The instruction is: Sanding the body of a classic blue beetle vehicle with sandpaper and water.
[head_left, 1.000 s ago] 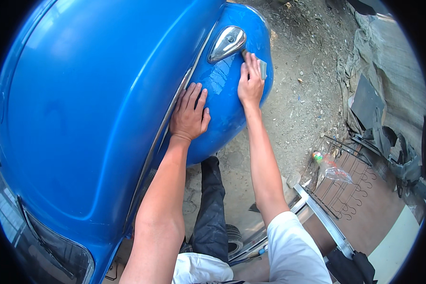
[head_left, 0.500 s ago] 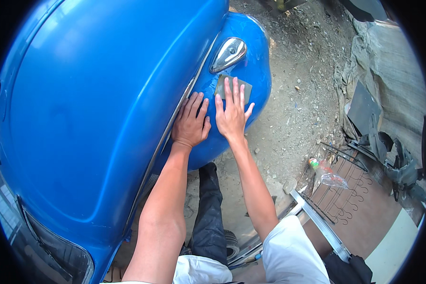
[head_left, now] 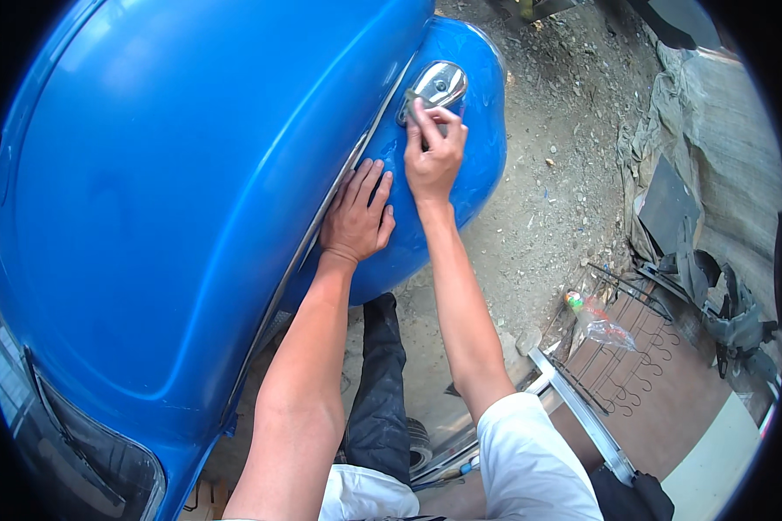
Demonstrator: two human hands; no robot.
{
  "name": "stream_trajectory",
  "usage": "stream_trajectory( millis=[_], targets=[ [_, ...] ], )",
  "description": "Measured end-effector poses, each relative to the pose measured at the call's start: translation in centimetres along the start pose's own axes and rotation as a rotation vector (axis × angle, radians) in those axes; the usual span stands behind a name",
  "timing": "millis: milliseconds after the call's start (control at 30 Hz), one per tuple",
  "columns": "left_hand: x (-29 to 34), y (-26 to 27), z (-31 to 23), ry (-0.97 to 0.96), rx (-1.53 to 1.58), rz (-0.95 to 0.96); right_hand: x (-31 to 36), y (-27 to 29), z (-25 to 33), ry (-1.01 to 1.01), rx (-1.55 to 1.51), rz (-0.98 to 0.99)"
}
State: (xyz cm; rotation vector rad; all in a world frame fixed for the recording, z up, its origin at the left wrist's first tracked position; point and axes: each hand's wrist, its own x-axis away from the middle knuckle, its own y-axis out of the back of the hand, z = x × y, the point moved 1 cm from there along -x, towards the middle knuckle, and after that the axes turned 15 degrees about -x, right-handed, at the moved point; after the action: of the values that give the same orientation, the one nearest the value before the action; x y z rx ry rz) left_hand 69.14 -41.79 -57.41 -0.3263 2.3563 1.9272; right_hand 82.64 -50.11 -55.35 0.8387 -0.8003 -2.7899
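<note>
My right hand [head_left: 434, 165] is closed in a pinch over the blue fender [head_left: 482, 161], its fingertips at the lower end of a teardrop-shaped chrome housing [head_left: 443, 81]. A small greyish sheet that looks like sandpaper [head_left: 410, 95] shows at those fingertips; the rest of it is hidden by the fingers. My left hand [head_left: 356, 213] lies flat on the fender with fingers stretched out, beside the seam along the blue hood [head_left: 165, 191], and holds nothing. The fender has a wet sheen near the housing.
A windshield with a wiper [head_left: 69, 443] is at the lower left. To the right lie gravelly ground [head_left: 556, 174], a wire rack with hooks [head_left: 639, 339], a clear plastic bag [head_left: 608, 333], a metal frame bar [head_left: 586, 421] and dark scrap parts [head_left: 738, 304]. A grey tarp [head_left: 730, 139] hangs beyond.
My right hand has moved up the fender to the chrome housing. Its fingers, spread flat over the sandpaper before, are now pinched around it. My left hand stays nearly in place.
</note>
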Motion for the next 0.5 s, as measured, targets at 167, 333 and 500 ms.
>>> stream_trajectory(
  millis=[167,333,500],
  targets=[
    [0.4,-0.3,0.0,0.007,0.028,0.004,0.4,-0.7,-0.7,0.044,-0.101,0.083],
    [0.4,-0.2,-0.2,0.012,0.062,0.018,-0.2,0.0,-1.3,0.023,-0.068,0.052],
    [0.3,0.0,-0.1,0.012,0.054,0.020,-0.8,-0.3,-1.4,-0.241,-0.224,-0.073]
  ],
)
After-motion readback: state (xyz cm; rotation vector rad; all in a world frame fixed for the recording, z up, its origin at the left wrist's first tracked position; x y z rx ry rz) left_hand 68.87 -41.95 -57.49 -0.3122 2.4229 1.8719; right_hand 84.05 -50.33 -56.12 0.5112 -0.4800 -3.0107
